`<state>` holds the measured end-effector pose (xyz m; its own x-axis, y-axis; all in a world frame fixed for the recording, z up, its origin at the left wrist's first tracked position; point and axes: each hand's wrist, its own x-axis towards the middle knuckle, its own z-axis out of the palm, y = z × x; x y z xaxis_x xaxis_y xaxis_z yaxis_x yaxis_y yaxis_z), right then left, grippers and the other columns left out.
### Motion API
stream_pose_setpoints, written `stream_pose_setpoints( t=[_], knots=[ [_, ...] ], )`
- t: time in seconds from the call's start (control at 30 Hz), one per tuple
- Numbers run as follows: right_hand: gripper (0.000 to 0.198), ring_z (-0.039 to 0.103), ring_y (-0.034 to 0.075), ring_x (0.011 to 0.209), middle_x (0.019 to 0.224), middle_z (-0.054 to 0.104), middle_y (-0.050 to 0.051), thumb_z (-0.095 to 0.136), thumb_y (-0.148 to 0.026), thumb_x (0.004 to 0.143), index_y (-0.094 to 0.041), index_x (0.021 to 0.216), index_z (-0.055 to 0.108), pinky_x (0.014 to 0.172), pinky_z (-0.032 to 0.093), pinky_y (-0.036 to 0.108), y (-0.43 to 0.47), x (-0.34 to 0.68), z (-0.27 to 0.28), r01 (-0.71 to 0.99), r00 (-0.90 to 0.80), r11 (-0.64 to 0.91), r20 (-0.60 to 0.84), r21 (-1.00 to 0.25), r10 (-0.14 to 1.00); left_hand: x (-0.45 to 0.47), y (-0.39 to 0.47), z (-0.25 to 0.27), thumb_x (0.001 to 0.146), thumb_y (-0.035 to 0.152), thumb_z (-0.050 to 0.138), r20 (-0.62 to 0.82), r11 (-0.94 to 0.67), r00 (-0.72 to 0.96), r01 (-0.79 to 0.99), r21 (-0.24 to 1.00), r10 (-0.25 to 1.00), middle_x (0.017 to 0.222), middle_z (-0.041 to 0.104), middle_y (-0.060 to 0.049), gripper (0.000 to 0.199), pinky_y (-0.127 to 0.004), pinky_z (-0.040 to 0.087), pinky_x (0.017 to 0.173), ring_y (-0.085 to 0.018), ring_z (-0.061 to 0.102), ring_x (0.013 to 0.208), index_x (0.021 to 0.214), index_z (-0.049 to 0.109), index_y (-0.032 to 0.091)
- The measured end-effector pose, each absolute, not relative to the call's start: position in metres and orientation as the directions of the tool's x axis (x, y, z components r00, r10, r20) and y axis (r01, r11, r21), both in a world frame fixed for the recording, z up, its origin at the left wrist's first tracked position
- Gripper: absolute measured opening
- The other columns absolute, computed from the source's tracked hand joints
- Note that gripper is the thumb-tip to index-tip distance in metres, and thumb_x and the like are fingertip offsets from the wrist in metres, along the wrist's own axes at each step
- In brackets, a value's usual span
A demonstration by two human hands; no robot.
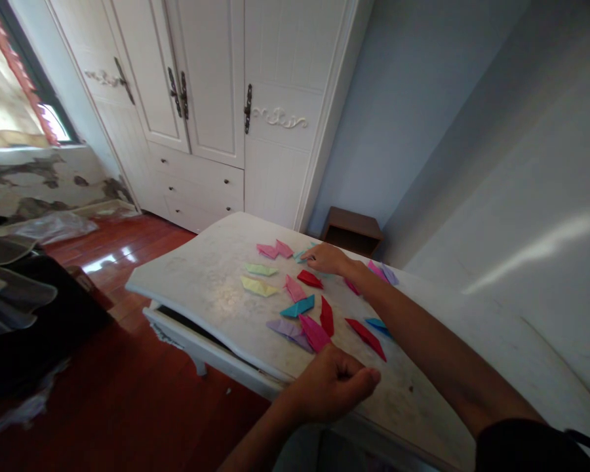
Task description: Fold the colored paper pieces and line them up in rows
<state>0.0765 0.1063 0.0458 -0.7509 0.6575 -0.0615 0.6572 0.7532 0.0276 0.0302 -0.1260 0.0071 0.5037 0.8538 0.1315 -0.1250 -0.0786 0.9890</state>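
Note:
Brightly coloured folded paper pieces lie scattered on a white table. At the far side, my right hand [327, 257] has its fingertips closed on a mint folded paper piece [301, 254], partly hidden by the fingers. A red piece [309, 279] rests just below that hand, and two pink pieces [274, 250] lie to its left. Near the front edge my left hand [334, 383] is curled into a fist, with nothing seen in it. Just beyond its knuckles are a magenta piece [314, 333] and a lilac piece [289, 332]; a blue piece [298, 307] sits behind them.
The white table [201, 288] has a drawer front [216, 347] slightly pulled out. Pale yellow [258, 286] and pale green [261, 269] pieces lie at left. Behind stand a white wardrobe [285, 157] and a small brown cabinet [354, 223]. A wall borders the table's right.

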Motion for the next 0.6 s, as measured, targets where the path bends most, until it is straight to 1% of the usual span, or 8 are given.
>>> stream_pose_setpoints(
  t=[0.1,0.23,0.37,0.43,0.47,0.53,0.6],
  knots=[
    [0.043,0.067,0.022,0.100,0.115,0.071,0.003,0.050,-0.020,0.082,-0.026,0.121,0.068,0.083,0.048,0.027,0.109,0.077,0.046,0.672,-0.740,0.740,0.002,0.024,0.672,0.031,-0.126,0.007,0.089,0.035,0.048,0.119,-0.067,0.522,-0.119,0.991,0.844,0.045,0.021,0.008,0.050,-0.025,0.013,0.043,-0.003,0.018,0.042,0.048,0.025,0.019],
    [0.044,0.068,0.020,0.089,0.104,0.074,0.006,0.049,-0.021,0.084,-0.022,0.125,0.065,0.079,0.047,0.025,0.099,0.088,0.048,0.687,-0.724,0.727,0.074,-0.012,0.686,0.032,-0.126,0.005,0.084,0.022,0.048,0.098,-0.071,0.513,-0.073,0.995,0.853,0.044,0.022,0.008,0.044,-0.024,0.013,0.041,-0.003,0.019,0.041,0.046,0.025,0.019],
    [0.042,0.066,0.018,0.077,0.099,0.074,0.006,0.049,-0.024,0.086,-0.021,0.124,0.064,0.072,0.044,0.025,0.077,0.120,0.049,0.699,-0.701,0.713,0.141,-0.057,0.699,0.033,-0.127,0.003,0.080,0.018,0.048,0.093,-0.086,0.487,-0.037,0.996,0.869,0.044,0.022,0.008,0.041,-0.024,0.013,0.041,-0.004,0.019,0.041,0.045,0.025,0.019],
    [0.039,0.062,0.017,0.065,0.085,0.073,0.005,0.048,-0.027,0.087,-0.020,0.121,0.064,0.063,0.041,0.025,0.063,0.144,0.048,0.711,-0.677,0.694,0.159,-0.110,0.719,0.034,-0.126,0.002,0.078,0.016,0.048,0.091,-0.087,0.470,-0.028,0.996,0.878,0.044,0.022,0.008,0.040,-0.024,0.013,0.041,-0.004,0.019,0.041,0.046,0.024,0.019],
    [0.036,0.058,0.016,0.058,0.073,0.070,0.003,0.048,-0.028,0.087,-0.019,0.119,0.064,0.058,0.038,0.025,0.056,0.158,0.047,0.730,-0.650,0.669,0.163,-0.140,0.742,0.034,-0.127,0.002,0.076,0.015,0.049,0.091,-0.092,0.458,-0.021,0.996,0.884,0.044,0.021,0.008,0.040,-0.024,0.012,0.041,-0.004,0.019,0.041,0.046,0.024,0.020],
    [0.028,0.050,0.015,0.047,0.054,0.058,-0.002,0.047,-0.030,0.087,-0.018,0.106,0.063,0.051,0.032,0.025,0.041,0.189,0.043,0.762,-0.588,0.614,0.179,-0.206,0.789,0.035,-0.127,0.002,0.073,0.013,0.049,0.095,-0.104,0.431,-0.003,0.995,0.897,0.045,0.019,0.008,0.039,-0.024,0.011,0.041,-0.004,0.018,0.042,0.046,0.022,0.020],
    [0.017,0.045,0.013,0.042,0.046,0.047,-0.006,0.049,-0.033,0.085,-0.019,0.090,0.058,0.048,0.028,0.024,0.027,0.222,0.038,0.778,-0.515,0.559,0.218,-0.287,0.829,0.036,-0.127,0.003,0.071,0.012,0.049,0.097,-0.111,0.417,0.009,0.994,0.904,0.045,0.018,0.008,0.038,-0.024,0.010,0.041,-0.004,0.017,0.042,0.046,0.020,0.020]
  ],
)
